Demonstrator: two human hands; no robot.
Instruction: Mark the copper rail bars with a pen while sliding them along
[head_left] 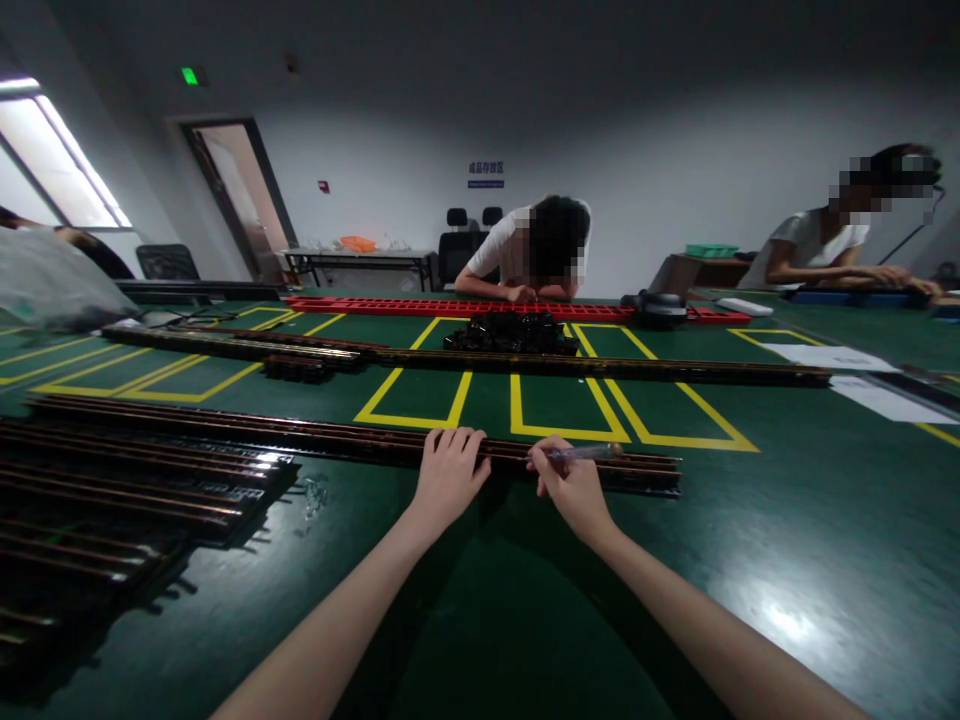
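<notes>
A long black rail (360, 437) with copper-coloured strips lies across the green table in front of me. My left hand (448, 470) rests over this rail, its fingers hooked over the far edge and the thumb on the near side. Just to the right, my right hand (570, 485) is closed in a pen-like grip on a small screwdriver (581, 453) with a clear handle. The handle points right and lies nearly level above the rail. Its tip, by the fingers, is too small to make out.
Several similar rails (150, 490) are stacked at the left. Beyond my hands lie another long rail (637, 370), a heap of black parts (510, 333) and a red slotted strip (375, 305). Paper sheets (892, 402) lie at the right. Co-workers sit across the table.
</notes>
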